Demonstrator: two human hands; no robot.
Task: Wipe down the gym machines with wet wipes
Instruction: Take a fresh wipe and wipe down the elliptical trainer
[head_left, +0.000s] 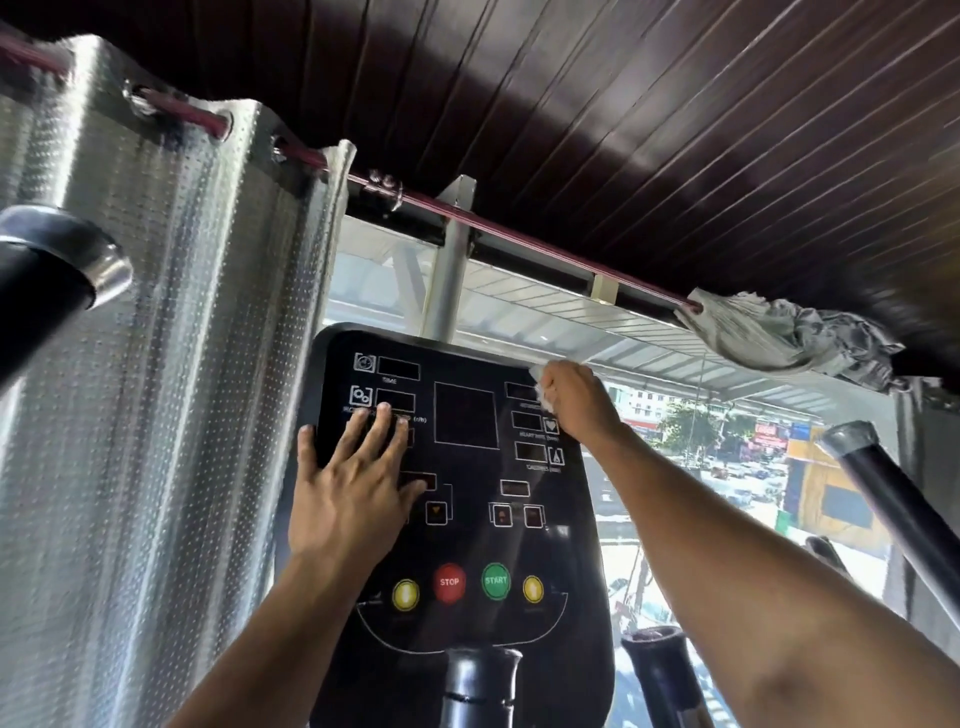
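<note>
White wet wipe (540, 387) is gripped in the curled right hand (574, 397) and pressed against the upper right edge of the black console (467, 525). The left hand (353, 483) is laid flat, fingers spread, on the console's left side. A silver curtain (156, 364) hangs to the left.

Bright sun outside, dark inside

Light pours in through the window (727, 467) and looks washed out; the ceiling (675, 130) is dim, and the picture edges bend and blur
</note>
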